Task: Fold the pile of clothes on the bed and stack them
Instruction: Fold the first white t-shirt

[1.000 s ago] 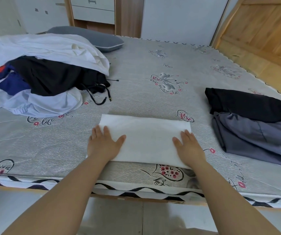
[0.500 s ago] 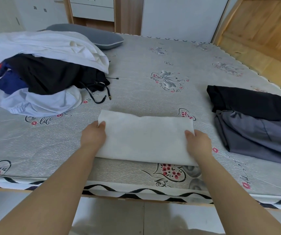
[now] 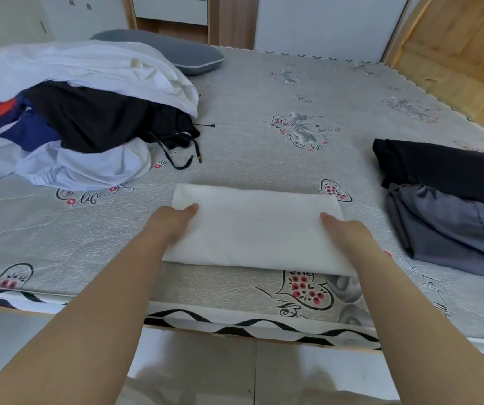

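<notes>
The folded white garment [image 3: 252, 229] is laid flat near the front edge of the bed [image 3: 264, 106], which is covered by a grey sheet printed with butterflies and hearts in black and red, with a black-and-white zigzag border along the near side. Beyond the garment, at the far edge of the bed, a grey pillow [image 3: 173, 51] is seen, and behind it white cabinet fronts and wooden panels are visible; pale floor tiles are shown below the bed's front edge. To the left of the garment and further back, an unfolded pile of clothes [image 3: 80, 118] is heaped, made up of white, black, blue and red pieces, with a black drawstring trailing onto the sheet. To the right of the garment, a folded black garment [image 3: 445, 168] and a folded grey garment [image 3: 454, 229] are placed side by side, touching. The garment's left end is gripped by the left hand [image 3: 173, 220], the thumb on top and the fingers tucked beneath. Its right end is gripped likewise by the right hand [image 3: 348, 232], thumb on top, the other fingers hidden under the cloth.
</notes>
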